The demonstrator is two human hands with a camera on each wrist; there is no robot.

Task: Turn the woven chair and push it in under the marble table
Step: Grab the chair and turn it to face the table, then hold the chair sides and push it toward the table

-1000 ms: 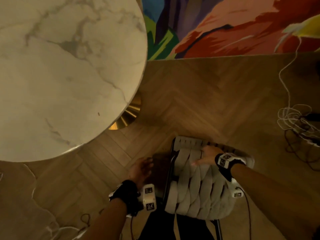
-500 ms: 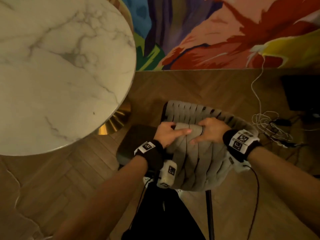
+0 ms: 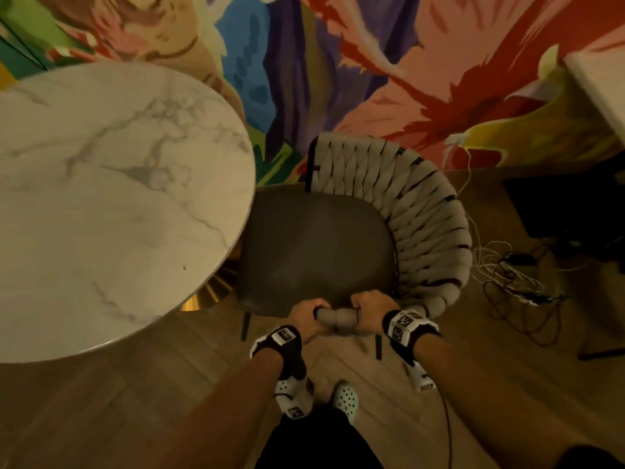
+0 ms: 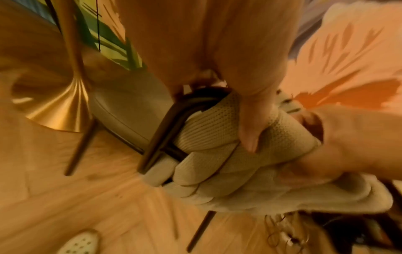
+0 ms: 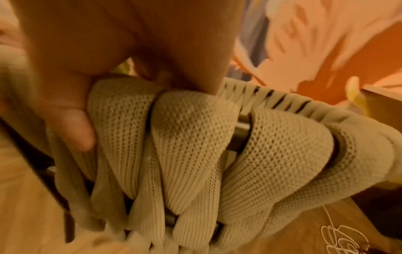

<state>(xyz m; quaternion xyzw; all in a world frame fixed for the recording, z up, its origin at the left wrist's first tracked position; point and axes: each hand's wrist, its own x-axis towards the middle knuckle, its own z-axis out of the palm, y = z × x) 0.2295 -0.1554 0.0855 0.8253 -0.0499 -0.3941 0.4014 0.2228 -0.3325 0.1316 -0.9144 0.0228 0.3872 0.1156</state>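
Both hands are wrapped around the padded top rail of a woven chair. The left hand [image 3: 306, 314] has its fingers curled over the rail and its thumb pressed against the knitted strap on the near side, at the end of the rail where the dark metal frame bends down. The right hand [image 3: 370, 308] grips the same rail just beside it, fingers over the top and thumb [image 5: 76, 130] clamped on the mesh strapping. A short stretch of bare rail shows between the two hands.

The chair [image 3: 406, 211] stands on a wooden floor [image 3: 169, 401]. Its curved back of pale woven straps sweeps from the hands round the right side to the far side, and its dark seat [image 3: 314, 245] opens toward the left, facing the round marble table [image 3: 111, 204]. The seat's left edge appears to sit just under the table's rim, near the table's brass trumpet-shaped base [image 4: 56, 110].

Judging from this, the turn looks mostly done, since the seat now points toward the table, though the back is still angled rather than square to it. Most of the seat remains out in the open, so the main push under the table is still to come.

Behind stand a brightly painted wall [image 3: 406, 62] and a tangle of cables [image 3: 507, 275] on the floor to the right.
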